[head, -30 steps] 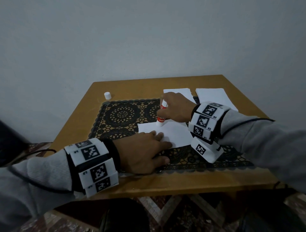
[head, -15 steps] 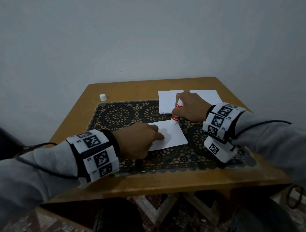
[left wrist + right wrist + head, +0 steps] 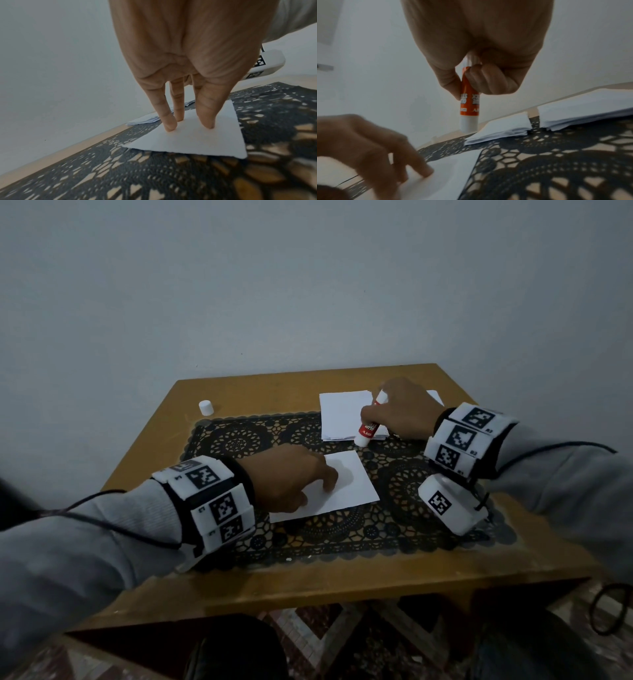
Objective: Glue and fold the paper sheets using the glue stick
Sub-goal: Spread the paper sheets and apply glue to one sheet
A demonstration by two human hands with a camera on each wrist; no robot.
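left hand is down flat on the single paper sheet, fingers straight and spread a little, tips pressing the sheet onto the black lace mat; nothing gripped, just pinning. the left wrist view shows three fingertips planted near the sheet's far half, with the thumb out of sight behind the palm. the sheet's near-left part is covered by that hand in the head view.

right hand sits beyond and to the right of the left one, clenched around the glue stick, thumb on one side and curled fingers on the other. the stick is tilted, white end pointing down, red label showing, print too blurred to read. it hangs just past the sheet's far edge, over the near edge of a paper stack; whether the tip touches the stack or the mat, cannot tell.

a second paper stack lies right of the first, mostly hidden behind the right hand in the head view. far to the left of both hands, a small white cap stands on the counter. both wrists wear marker-covered bands, sleeves grey.
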